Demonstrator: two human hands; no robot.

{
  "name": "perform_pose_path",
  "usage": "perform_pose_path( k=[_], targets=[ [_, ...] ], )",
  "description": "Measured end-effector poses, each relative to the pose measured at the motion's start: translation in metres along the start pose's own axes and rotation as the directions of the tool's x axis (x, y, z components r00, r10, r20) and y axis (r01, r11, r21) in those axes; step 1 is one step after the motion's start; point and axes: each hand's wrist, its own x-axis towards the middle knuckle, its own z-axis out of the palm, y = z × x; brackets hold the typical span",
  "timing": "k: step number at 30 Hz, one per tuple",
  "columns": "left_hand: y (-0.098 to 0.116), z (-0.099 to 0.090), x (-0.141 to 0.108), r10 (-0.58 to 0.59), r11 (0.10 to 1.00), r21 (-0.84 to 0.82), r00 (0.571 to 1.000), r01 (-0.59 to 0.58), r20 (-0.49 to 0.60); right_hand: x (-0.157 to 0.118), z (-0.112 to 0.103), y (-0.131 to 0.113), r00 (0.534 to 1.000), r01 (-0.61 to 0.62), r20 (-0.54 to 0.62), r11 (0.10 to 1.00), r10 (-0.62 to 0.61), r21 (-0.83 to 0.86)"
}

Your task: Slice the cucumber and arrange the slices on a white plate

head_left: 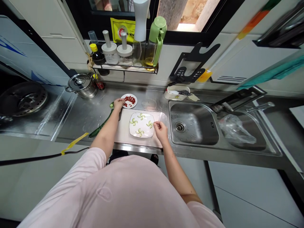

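My left hand (118, 104) reaches to the left edge of a small round white plate (133, 104) that bears chopped red pieces (129, 101). Its fingers are pressed together; what is between them is too small to tell. A white squarish plate (142, 134) with several green slice pinwheels (140, 132) lies on a pale cutting board (123, 134). At that plate's right edge is my right hand (161, 130), its fingertips pinched beside the rightmost pinwheel. Anything in the pinch cannot be made out. A long green cucumber (101, 126) lies left of the board, partly behind my left forearm.
A steel pot (83, 85) stands at the back left, near a wok (22, 98). A rack (128, 67) of bottles and jars hangs above the counter. Right of the board are a sink (193, 123) and a plastic bag (235, 129).
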Motion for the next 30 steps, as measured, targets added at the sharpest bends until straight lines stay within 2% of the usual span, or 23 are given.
perform_pose_path(
  k=[5, 11, 16, 19, 24, 27, 30],
  targets=[
    [0.004, -0.003, -0.011, -0.036, 0.999, -0.008, 0.996, 0.037, 0.081, -0.003, -0.001, 0.003, 1.0, 0.003, 0.004, 1.0, -0.003, -0.014],
    [0.01, -0.002, -0.025, -0.05, 0.999, 0.004, 0.99, 0.05, 0.129, -0.003, 0.003, 0.006, 1.0, 0.005, 0.016, 1.0, -0.004, -0.025],
    [0.016, 0.003, -0.042, -0.068, 0.995, -0.054, 0.966, 0.084, 0.249, 0.007, 0.009, -0.007, 0.999, 0.021, 0.04, 0.998, -0.019, -0.053],
    [0.021, 0.009, -0.056, -0.058, 0.994, -0.066, 0.945, 0.083, 0.321, 0.019, 0.013, -0.018, 0.996, 0.073, 0.059, 0.996, -0.069, -0.06],
    [0.032, 0.02, -0.083, 0.092, 0.996, -0.031, 0.905, -0.087, 0.415, 0.046, 0.022, -0.038, 0.978, 0.192, 0.107, 0.971, -0.177, -0.145],
    [0.037, 0.025, -0.094, 0.199, 0.978, -0.05, 0.837, -0.203, 0.509, 0.061, 0.027, -0.049, 0.955, 0.282, 0.156, 0.939, -0.254, -0.199],
    [0.039, 0.027, -0.103, 0.257, 0.958, -0.05, 0.771, -0.282, 0.582, 0.073, 0.031, -0.056, 0.923, 0.367, 0.211, 0.902, -0.322, -0.227]
  ],
)
